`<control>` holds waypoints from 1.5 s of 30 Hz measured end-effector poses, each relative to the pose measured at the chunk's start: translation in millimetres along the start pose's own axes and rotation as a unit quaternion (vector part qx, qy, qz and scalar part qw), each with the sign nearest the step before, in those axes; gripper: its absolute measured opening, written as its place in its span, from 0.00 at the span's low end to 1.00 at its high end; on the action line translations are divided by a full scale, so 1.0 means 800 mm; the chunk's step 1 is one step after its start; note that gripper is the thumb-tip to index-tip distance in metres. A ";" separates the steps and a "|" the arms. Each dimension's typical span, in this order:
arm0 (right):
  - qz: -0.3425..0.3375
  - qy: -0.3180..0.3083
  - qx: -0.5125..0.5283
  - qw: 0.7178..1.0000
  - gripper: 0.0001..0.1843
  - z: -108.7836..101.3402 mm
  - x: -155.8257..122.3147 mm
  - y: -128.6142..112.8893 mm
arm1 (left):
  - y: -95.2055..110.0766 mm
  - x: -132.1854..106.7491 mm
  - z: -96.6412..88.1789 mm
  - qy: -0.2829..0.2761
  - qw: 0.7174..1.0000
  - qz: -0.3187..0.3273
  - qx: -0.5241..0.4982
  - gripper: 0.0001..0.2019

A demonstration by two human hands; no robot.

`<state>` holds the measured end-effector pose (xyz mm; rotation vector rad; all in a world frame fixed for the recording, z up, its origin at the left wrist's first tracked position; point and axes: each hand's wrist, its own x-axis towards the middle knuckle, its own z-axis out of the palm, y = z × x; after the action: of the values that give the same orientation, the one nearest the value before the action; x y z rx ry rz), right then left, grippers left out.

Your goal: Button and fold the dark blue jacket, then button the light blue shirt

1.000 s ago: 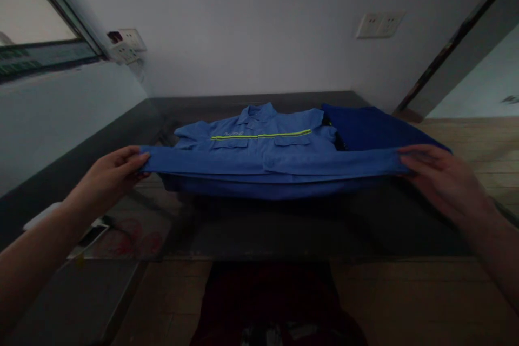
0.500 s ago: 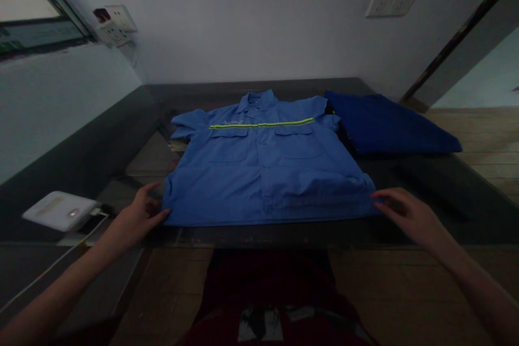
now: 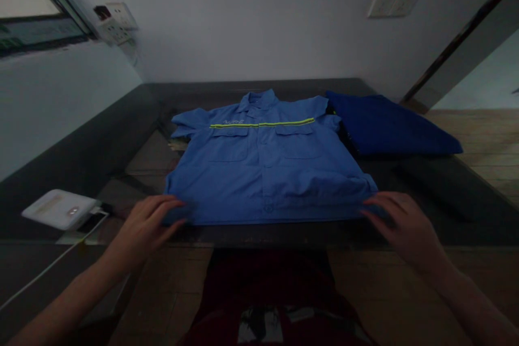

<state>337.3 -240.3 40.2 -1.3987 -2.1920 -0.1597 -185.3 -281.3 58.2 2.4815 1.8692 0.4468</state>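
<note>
A short-sleeved blue work shirt (image 3: pixel 227 189) lies front side up on the dark table, its collar at the far side and its hem along the near edge. A yellow stripe crosses the chest above two flap pockets. My left hand (image 3: pixel 152 221) is at the near left corner of the hem, thumb and fingers apart over the cloth. At the near right corner, my right hand (image 3: pixel 405 224) also has its thumb and fingertips spread on the hem. Both hands' fingertips are slightly blurred. Low folds show in the shirt's right lower part.
Folded darker blue cloth (image 3: pixel 393 124) lies right of the shirt. A white power bank (image 3: pixel 60 208) with a white cable sits on the left. Wall sockets (image 3: pixel 395 1) are at the back, and the dark table (image 3: pixel 438 189) ends close to my body.
Both hands have moved inward over the hem corners, the left to the right and the right slightly to the left. The shirt lies almost as before.
</note>
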 end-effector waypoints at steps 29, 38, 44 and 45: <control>-0.217 -0.083 -0.013 0.972 0.16 0.081 0.063 -0.139 | 0.113 0.079 0.065 0.086 0.967 0.240 -0.011 0.08; -0.227 -0.012 0.078 0.971 0.16 0.079 0.051 -0.126 | 0.123 0.069 0.050 0.112 0.961 0.252 -0.031 0.09; -0.225 0.015 0.114 0.968 0.15 0.074 0.050 -0.132 | 0.131 0.063 0.041 0.108 0.962 0.249 -0.036 0.12; -0.223 0.015 0.116 0.968 0.14 0.074 0.049 -0.132 | 0.131 0.060 0.041 0.103 0.962 0.248 -0.039 0.12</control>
<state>210.5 -235.0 27.8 -0.7614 -2.3806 -0.0789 -67.0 -260.7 55.7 2.9297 1.2185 0.7945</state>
